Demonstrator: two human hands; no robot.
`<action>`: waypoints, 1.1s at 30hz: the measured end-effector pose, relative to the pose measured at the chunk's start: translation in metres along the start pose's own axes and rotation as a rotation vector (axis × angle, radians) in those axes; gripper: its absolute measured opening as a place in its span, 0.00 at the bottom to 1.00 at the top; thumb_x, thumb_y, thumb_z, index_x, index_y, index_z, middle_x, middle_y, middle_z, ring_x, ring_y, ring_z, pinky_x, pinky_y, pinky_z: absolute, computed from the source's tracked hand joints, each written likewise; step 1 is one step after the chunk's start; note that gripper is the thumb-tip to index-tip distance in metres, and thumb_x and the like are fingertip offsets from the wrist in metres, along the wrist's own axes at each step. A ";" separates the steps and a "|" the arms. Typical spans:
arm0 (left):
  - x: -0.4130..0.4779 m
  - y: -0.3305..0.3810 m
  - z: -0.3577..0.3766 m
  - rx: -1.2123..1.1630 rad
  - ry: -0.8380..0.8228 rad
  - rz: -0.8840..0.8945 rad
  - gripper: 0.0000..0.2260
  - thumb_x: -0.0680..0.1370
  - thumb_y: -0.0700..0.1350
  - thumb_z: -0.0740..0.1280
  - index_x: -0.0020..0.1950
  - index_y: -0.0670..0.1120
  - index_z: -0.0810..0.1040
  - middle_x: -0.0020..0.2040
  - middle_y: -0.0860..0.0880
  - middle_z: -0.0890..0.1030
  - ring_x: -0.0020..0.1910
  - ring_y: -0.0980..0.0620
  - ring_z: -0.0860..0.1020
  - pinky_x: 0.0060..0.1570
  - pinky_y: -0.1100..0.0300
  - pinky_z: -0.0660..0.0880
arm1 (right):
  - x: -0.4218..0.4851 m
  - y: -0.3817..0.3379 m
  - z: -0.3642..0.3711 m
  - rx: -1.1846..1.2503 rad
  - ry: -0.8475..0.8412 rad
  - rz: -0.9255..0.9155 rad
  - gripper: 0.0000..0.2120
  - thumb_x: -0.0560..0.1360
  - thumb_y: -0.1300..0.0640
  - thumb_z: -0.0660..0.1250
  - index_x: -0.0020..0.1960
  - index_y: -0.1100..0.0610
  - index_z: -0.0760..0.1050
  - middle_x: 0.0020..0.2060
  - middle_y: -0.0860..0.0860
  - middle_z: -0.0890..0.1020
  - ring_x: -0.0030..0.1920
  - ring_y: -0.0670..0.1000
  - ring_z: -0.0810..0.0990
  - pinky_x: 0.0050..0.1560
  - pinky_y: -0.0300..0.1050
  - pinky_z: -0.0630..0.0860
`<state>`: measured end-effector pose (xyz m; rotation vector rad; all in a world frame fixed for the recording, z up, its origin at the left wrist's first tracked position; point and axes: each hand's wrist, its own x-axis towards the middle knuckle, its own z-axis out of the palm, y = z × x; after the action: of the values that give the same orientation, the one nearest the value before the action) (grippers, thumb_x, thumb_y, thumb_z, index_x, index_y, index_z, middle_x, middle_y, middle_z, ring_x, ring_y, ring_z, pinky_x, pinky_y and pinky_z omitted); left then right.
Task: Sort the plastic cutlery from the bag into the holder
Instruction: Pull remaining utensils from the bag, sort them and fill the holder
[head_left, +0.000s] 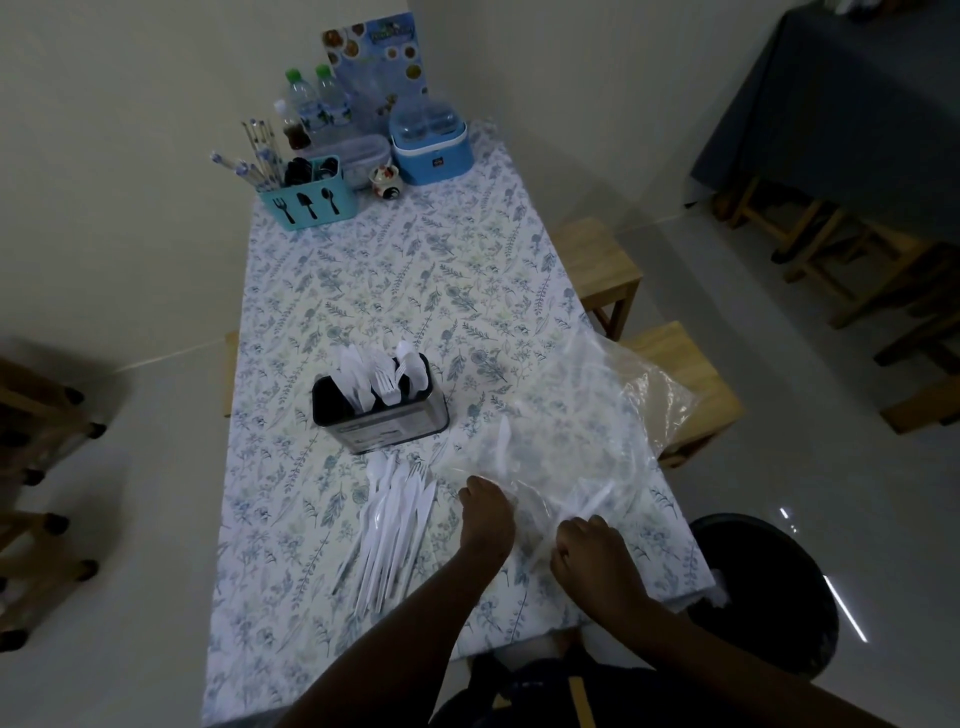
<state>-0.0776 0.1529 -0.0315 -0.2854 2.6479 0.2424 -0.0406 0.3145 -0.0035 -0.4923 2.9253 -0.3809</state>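
Note:
A clear plastic bag (587, 415) lies on the right half of the table with a few white pieces of cutlery inside. My left hand (485, 512) grips the bag's near edge. My right hand (592, 551) grips the bag's plastic just to the right of it. A pile of white plastic cutlery (392, 525) lies on the cloth left of my hands. Behind the pile stands the dark metal holder (382, 421), with white knives, forks and spoons upright in it.
A floral tablecloth (363, 291) covers the table. At the far end stand a teal cutlery caddy (309, 200), water bottles (317, 101), a blue box (431, 145) and a menu card. Wooden stools (597, 265) sit to the right, a black bin (763, 587) at the near right.

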 end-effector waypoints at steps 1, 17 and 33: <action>0.000 -0.003 0.002 0.011 0.032 0.020 0.16 0.78 0.35 0.52 0.62 0.32 0.72 0.57 0.34 0.74 0.57 0.39 0.71 0.56 0.49 0.70 | 0.000 0.000 -0.001 0.017 0.007 0.002 0.13 0.63 0.57 0.73 0.30 0.53 0.67 0.25 0.49 0.71 0.28 0.50 0.72 0.27 0.42 0.63; -0.038 -0.091 -0.040 -0.397 -0.196 0.190 0.06 0.79 0.42 0.57 0.53 0.41 0.65 0.44 0.43 0.73 0.41 0.49 0.74 0.40 0.52 0.71 | 0.005 -0.001 -0.008 0.136 0.052 0.019 0.21 0.68 0.59 0.73 0.33 0.51 0.59 0.28 0.44 0.62 0.30 0.47 0.66 0.28 0.42 0.62; -0.030 -0.216 -0.053 -0.340 -0.035 0.005 0.06 0.80 0.39 0.58 0.55 0.38 0.66 0.52 0.38 0.73 0.45 0.50 0.69 0.44 0.57 0.66 | 0.007 -0.028 0.004 0.054 0.011 -0.003 0.23 0.66 0.62 0.73 0.32 0.52 0.57 0.27 0.46 0.61 0.29 0.49 0.64 0.27 0.43 0.61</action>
<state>-0.0222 -0.0618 0.0030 -0.3794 2.5640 0.6946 -0.0384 0.2855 -0.0005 -0.4879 2.9163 -0.4637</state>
